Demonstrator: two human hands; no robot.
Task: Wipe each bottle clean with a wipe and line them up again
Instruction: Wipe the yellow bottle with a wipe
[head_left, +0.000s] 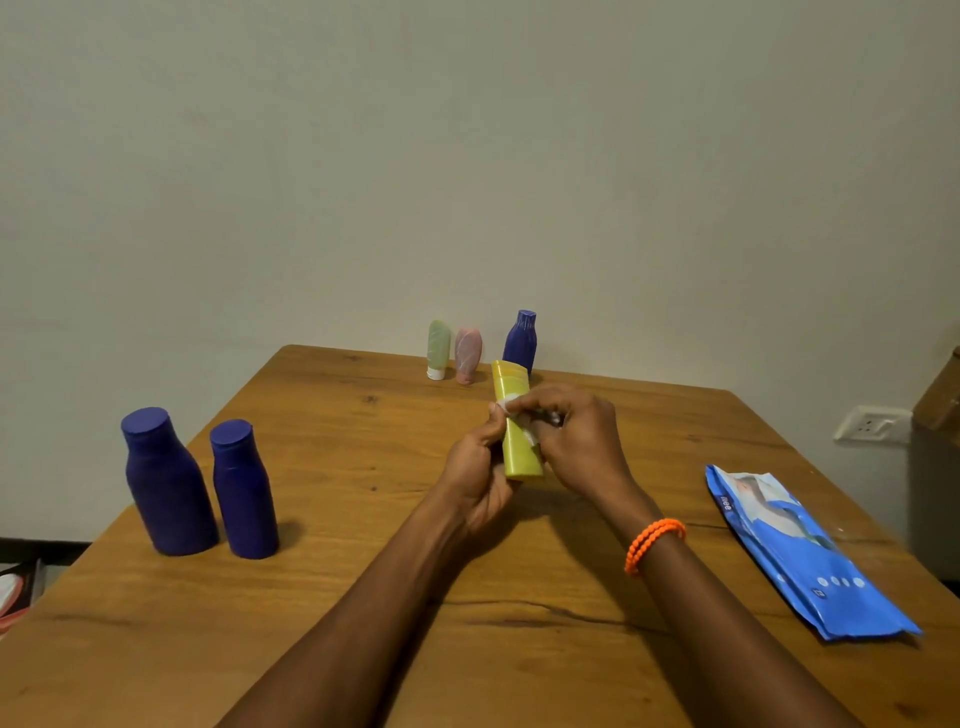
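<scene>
Head view: at the centre of the frame a person holds a yellow bottle (515, 421) upright above a wooden worktop (363, 597). The left hand (475, 467) is curled round the bottle's lower part, while the right hand (576, 441) pinches a small white wipe (511, 401) against its upper side.

At the left edge of the worktop stand two dark blue bottles (169, 483), just beside each other. Near the far edge, above the hands, stand a green tube (438, 349), a pink tube (467, 356) and a third blue bottle (520, 343) in a loose row. Which of these are already wiped cannot be told; judging by the layout, the task looks midway, with the yellow bottle in hand and not yet set back in line.

At lower right lies a blue pack of wipes (800, 551). Its side carries small white lettering, too blurred to read with confidence. An orange bracelet (654, 543) circles the right wrist.
</scene>
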